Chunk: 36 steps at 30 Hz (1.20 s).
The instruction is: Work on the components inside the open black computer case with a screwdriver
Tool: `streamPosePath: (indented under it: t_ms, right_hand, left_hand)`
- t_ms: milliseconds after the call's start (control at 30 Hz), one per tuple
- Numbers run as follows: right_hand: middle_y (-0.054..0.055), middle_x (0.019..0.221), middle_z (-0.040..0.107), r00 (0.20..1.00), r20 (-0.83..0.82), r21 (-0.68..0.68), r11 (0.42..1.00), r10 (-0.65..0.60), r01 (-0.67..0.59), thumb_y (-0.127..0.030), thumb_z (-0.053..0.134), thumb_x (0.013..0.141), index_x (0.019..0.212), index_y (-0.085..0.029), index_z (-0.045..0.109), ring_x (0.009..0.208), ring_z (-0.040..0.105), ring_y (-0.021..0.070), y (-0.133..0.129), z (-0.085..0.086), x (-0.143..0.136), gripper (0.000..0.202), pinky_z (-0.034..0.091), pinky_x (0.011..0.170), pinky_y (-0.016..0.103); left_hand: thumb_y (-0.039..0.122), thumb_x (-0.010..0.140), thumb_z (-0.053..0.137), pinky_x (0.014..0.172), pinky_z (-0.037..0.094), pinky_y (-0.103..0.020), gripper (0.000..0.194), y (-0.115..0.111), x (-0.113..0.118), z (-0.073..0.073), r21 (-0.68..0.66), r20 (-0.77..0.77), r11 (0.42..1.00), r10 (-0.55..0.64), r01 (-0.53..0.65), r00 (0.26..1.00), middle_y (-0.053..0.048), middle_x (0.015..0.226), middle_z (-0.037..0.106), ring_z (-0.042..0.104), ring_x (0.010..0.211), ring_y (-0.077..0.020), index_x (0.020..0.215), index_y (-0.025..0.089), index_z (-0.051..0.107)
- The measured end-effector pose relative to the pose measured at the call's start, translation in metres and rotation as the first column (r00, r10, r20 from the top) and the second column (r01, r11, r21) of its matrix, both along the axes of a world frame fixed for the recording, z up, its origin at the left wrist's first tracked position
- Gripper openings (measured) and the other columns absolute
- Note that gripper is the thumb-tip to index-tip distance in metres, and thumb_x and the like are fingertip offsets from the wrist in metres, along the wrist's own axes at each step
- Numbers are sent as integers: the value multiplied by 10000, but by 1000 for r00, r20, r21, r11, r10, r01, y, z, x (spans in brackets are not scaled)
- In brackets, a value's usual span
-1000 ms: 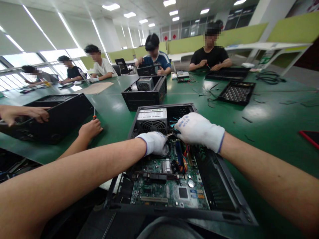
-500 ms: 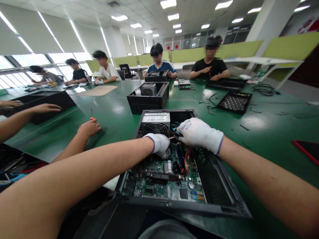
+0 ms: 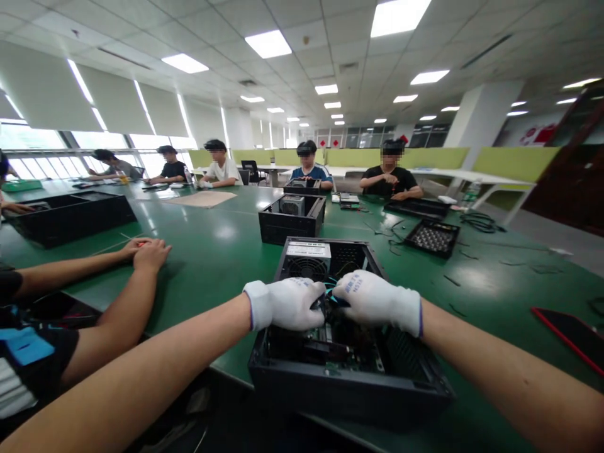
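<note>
My left hand [image 3: 295, 304], in a white glove, is closed on dark cables [image 3: 319, 304] above the inside of an open computer case [image 3: 349, 385]. My right hand [image 3: 365, 296], gloved too, is closed around a tool with black and cyan handles [image 3: 332, 289] that looks like pliers; its jaws are hidden between my hands. Behind my left hand sits the power supply [image 3: 307, 257] with its round fan grille. The motherboard [image 3: 340, 355] lies in the case, shadowed and partly covered by my hands.
Another open case [image 3: 292, 225] stands just beyond mine on the green table [image 3: 207, 242]. A neighbour's clasped hands [image 3: 150, 250] rest at the left. On the right are a black tray [image 3: 431, 238], loose cables [image 3: 481, 221] and a red-edged black panel [image 3: 573, 340]. Co-workers sit across the table.
The view has tipped up. My left hand has come up out of the case to meet my right, now gripping dark cables. The neighbour's hands have come together.
</note>
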State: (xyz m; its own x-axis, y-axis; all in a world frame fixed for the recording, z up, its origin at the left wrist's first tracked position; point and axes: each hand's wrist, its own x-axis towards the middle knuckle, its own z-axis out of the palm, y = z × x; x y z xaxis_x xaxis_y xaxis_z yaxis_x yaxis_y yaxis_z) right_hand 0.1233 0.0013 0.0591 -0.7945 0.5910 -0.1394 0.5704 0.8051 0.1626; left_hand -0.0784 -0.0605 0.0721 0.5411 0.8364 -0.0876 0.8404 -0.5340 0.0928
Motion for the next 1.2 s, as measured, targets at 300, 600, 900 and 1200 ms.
streamPosePath:
  t_ms: [300, 600, 900, 1200]
  right_hand:
    - [156, 1106, 746, 964, -241, 103, 985, -108, 136, -558, 480, 1004, 1069, -162, 754, 1054, 688, 283, -21, 5, 31, 486, 501, 947, 370]
    - [122, 1505, 613, 657, -551, -250, 853, -515, 459, -715, 490, 904, 1502, -237, 568, 1380, 581, 346, -57, -29, 109, 770, 479, 1156, 460]
    - [89, 1347, 730, 449, -675, -408, 803, -585, 434, -650, 565, 856, 1455, -271, 628, 1233, 681, 387, -64, -39, 98, 712, 563, 1021, 493]
    - [110, 1413, 682, 525, -675, -434, 855, -517, 284, -582, 477, 960, 1462, -225, 579, 1274, 650, 332, -60, -42, 28, 624, 505, 1080, 468]
  left_hand:
    - [410, 955, 478, 822, 577, -355, 290, -64, 12, -13, 199, 147, 980, -28, -1, 989, -96, 974, 743, 736, 930, -274, 1018, 194, 661]
    - [570, 994, 490, 812, 571, -336, 464, -82, 14, -14, 167, 250, 981, 55, -99, 967, -76, 889, 790, 762, 899, -258, 869, 208, 752]
    - [504, 1022, 467, 827, 568, -330, 463, -86, 11, -13, 140, 238, 987, 40, -75, 970, -83, 887, 807, 776, 895, -259, 828, 207, 764]
    - [429, 1043, 485, 811, 531, -295, 374, -100, -60, -17, 187, 215, 972, 99, -140, 972, -35, 905, 787, 754, 885, -215, 885, 227, 758]
